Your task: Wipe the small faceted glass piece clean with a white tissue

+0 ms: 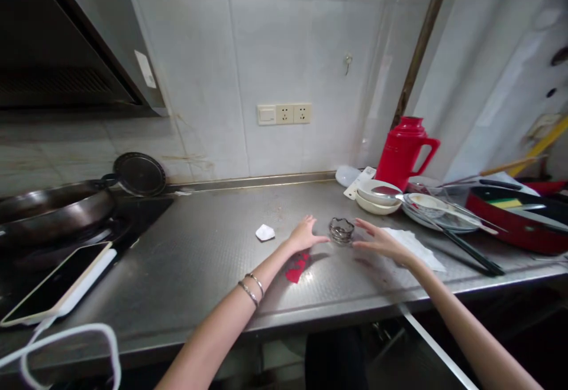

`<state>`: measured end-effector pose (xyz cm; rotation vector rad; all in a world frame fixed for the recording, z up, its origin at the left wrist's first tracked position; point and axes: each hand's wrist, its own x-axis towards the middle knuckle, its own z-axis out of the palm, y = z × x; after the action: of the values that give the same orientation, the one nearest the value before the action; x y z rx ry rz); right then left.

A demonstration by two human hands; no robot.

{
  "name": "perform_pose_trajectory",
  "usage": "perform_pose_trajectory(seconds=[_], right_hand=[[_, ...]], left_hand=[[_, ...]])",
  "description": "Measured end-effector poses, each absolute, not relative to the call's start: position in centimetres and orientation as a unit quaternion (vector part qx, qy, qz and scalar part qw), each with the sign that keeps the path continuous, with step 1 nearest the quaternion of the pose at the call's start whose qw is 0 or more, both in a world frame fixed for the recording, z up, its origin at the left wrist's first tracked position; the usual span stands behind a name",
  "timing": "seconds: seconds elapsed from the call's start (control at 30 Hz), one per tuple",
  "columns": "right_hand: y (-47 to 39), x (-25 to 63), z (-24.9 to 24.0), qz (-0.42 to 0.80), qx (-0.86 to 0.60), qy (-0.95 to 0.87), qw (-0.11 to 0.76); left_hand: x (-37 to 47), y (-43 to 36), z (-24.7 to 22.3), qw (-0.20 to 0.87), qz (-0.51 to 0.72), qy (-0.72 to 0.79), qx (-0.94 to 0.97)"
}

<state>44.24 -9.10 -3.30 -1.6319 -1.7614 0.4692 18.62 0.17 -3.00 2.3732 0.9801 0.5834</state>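
A small dark metal ring-shaped piece with a wavy rim (pixel 341 231) stands on the steel counter (pixel 213 242). Just left of it is my left hand (pixel 307 235), fingers apart and holding nothing. My right hand (pixel 380 242) is on its other side, also with spread fingers and nothing held. Neither hand appears to grip the metal piece. A red cut-out scrap (pixel 297 268) lies below my left hand, and a crumpled white piece (pixel 265 232) rests farther left. Under and behind my right hand is a white paper sheet (pixel 417 248).
At the right stand a red thermos jug (pixel 402 152), stacked bowls (pixel 377 205), a plate with utensils and a red pan (pixel 510 227). A dark-handled utensil (pixel 470 252) lies near the front edge. On the left are a wok (pixel 57 209) and a phone (pixel 57 283) with a white cable.
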Motion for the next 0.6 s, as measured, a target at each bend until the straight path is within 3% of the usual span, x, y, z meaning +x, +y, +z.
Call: perform_pose_trajectory(seconds=[0.6], right_hand=[[-5.5, 44.7, -5.6, 0.185, -0.619, -0.677, 0.352]], left_hand=[[24.0, 2.1, -4.7, 0.273, 0.245, 0.267, 0.891]])
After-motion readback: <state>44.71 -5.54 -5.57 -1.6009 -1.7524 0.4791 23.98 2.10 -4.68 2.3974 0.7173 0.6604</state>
